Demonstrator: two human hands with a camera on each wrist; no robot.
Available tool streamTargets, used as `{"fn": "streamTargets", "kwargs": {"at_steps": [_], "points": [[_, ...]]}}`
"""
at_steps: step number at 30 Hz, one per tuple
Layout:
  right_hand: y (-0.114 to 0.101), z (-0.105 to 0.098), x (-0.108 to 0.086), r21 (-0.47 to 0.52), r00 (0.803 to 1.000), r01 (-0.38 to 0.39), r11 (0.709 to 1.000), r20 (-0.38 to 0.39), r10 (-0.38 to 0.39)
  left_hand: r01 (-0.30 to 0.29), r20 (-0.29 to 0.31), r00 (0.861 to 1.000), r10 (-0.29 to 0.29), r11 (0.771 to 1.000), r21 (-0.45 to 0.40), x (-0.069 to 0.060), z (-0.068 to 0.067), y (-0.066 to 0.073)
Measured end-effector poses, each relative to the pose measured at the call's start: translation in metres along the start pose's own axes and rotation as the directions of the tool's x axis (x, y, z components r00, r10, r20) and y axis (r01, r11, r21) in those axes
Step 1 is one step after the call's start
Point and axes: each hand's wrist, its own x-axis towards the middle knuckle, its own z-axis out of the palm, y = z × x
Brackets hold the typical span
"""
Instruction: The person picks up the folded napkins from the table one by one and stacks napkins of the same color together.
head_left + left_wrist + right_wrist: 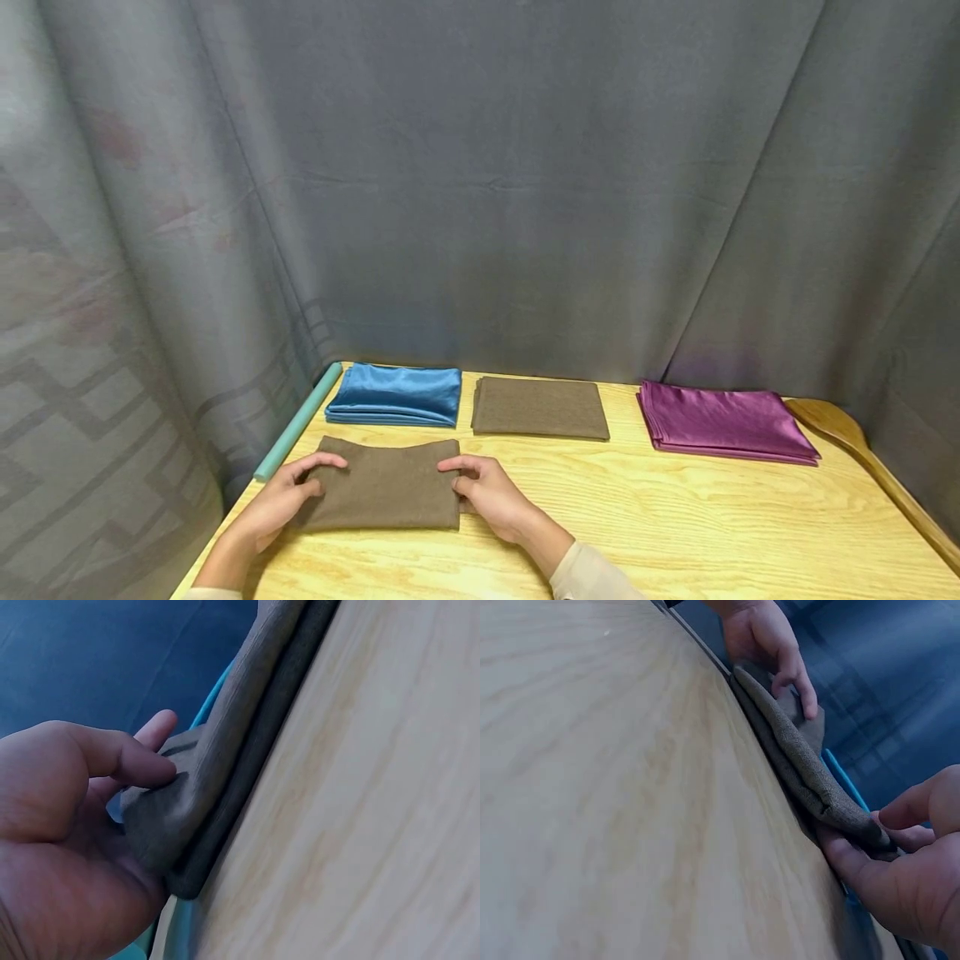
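A folded brown cloth (390, 492) lies near the left front of the wooden table, with one hand at each end. My left hand (279, 502) grips its left end, index finger on top and thumb at the side; the left wrist view shows thumb and fingers around a layered corner of the cloth (214, 765). At the opposite end my right hand (501, 502) pinches the edge. Seen from the right wrist, the right hand (919, 881) has fingers below and thumb above the thick folded layers (810, 776). Some fingertips are hidden by the fabric.
Behind lie a folded blue satin cloth (397, 395), a second folded brown cloth (540, 407) and a folded purple satin cloth (723, 421). A green rod (300, 421) runs along the left table edge, a wooden spoon (873, 467) along the right. Grey curtains (487, 183) enclose the table.
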Motion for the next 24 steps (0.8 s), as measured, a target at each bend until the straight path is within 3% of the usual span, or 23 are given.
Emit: {"fn": "streamTargets", "kwargs": {"at_steps": [9,14,24], "points": [[0.001,-0.012,0.003,0.057,0.999,-0.031,0.998,0.014,0.03,-0.054,-0.024,0.998,0.054,0.998,0.014,-0.002,0.001,-0.002],[0.001,-0.014,0.003,0.052,1.0,-0.028,0.998,0.005,0.028,-0.043,-0.057,0.997,0.045,0.998,0.035,-0.002,0.0,-0.001],[0.001,-0.015,0.002,0.046,1.0,-0.025,0.999,0.007,0.025,-0.062,-0.027,0.998,0.062,0.998,-0.003,-0.003,-0.003,-0.005]]}}
